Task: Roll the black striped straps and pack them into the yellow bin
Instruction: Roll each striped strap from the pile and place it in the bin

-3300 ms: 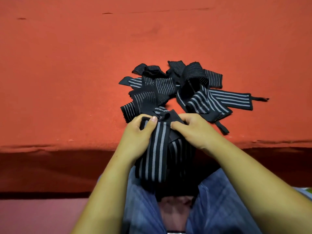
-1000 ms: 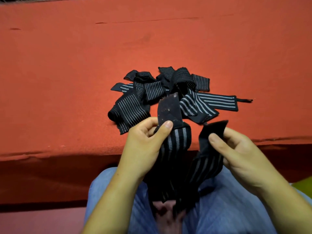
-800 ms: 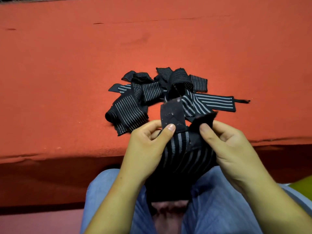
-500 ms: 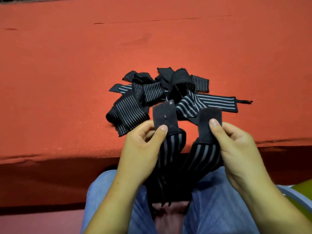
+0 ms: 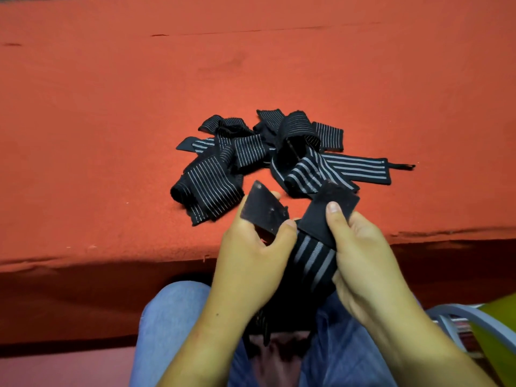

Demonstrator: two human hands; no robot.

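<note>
Obs: left hand point(image 5: 251, 255) pinches one plain black end of the strap point(image 5: 312, 255) between thumb and fingers; right hand point(image 5: 360, 252) pinches the other end, thumb on top. The striped middle hangs in a loop over the lap, at the near edge of the red table point(image 5: 111, 135). The pile point(image 5: 265, 157) of unrolled straps lies just beyond the hands. The sliver at near right is probably the yellow bin point(image 5: 499, 331).

Risks: the fuzzy ends may catch each other or the pile and snag the roll. A roll started off-square would telescope and unwind in the bin.
</note>
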